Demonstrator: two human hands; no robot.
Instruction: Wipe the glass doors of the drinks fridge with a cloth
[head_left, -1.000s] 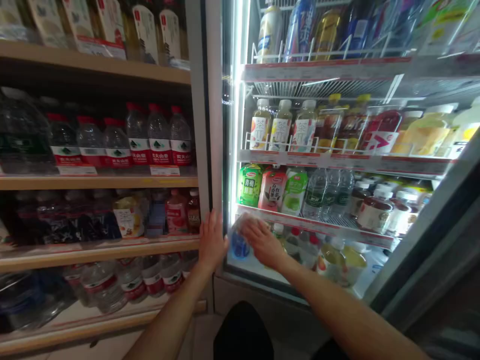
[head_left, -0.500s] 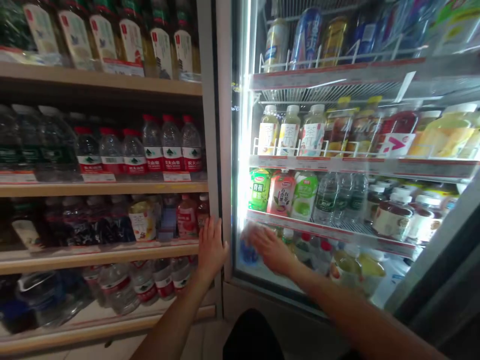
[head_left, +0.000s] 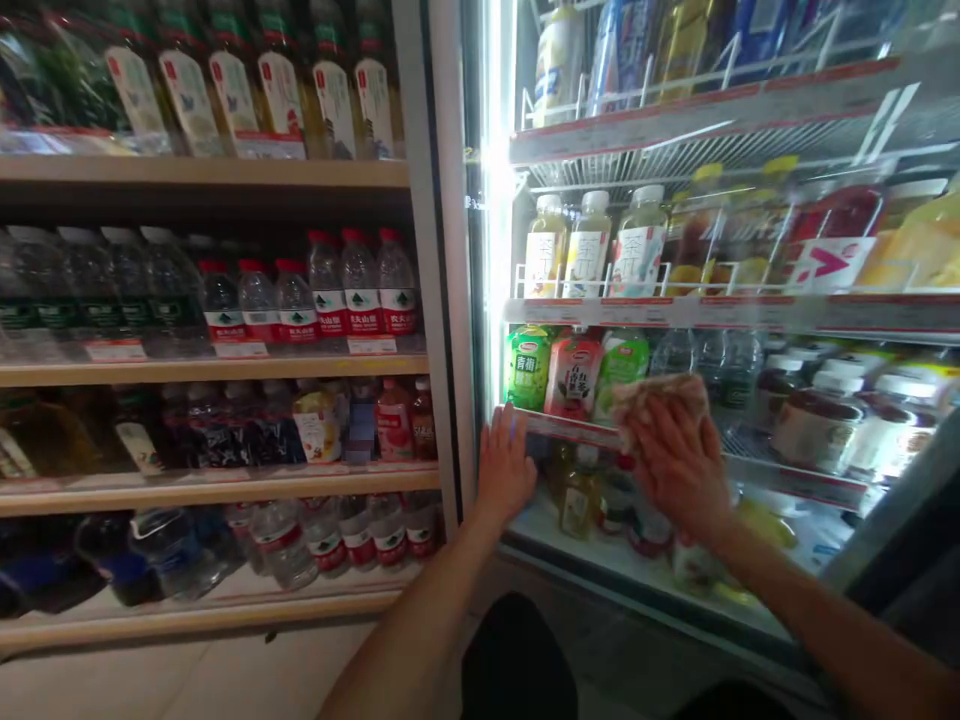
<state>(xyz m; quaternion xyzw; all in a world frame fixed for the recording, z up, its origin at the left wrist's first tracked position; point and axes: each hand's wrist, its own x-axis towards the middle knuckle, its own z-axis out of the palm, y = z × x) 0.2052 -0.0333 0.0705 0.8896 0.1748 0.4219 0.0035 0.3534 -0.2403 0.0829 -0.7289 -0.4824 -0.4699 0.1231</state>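
Observation:
My right hand (head_left: 679, 465) presses a crumpled, pale pinkish cloth (head_left: 664, 395) flat against the glass door (head_left: 555, 520) of a lit drinks fridge. Part of the cloth lies hidden under the fingers. My left hand (head_left: 506, 465) rests with fingers spread near the left edge of the same glass, holding nothing. Behind the glass, between the hands, stand a green-labelled bottle (head_left: 527, 368) and a red-labelled bottle (head_left: 572, 375) on a wire shelf.
Left of the fridge's grey frame (head_left: 454, 300), wooden shelves (head_left: 225, 372) hold rows of bottled water and drinks. More bottles and cans fill the fridge. The door's dark edge (head_left: 892, 530) slants at the right. My dark-clothed knee (head_left: 517, 660) is below.
My left hand has shifted right from the frame onto the glass edge. My right hand has swept right and upward with the cloth, which now shows clearly. The view has shifted slightly.

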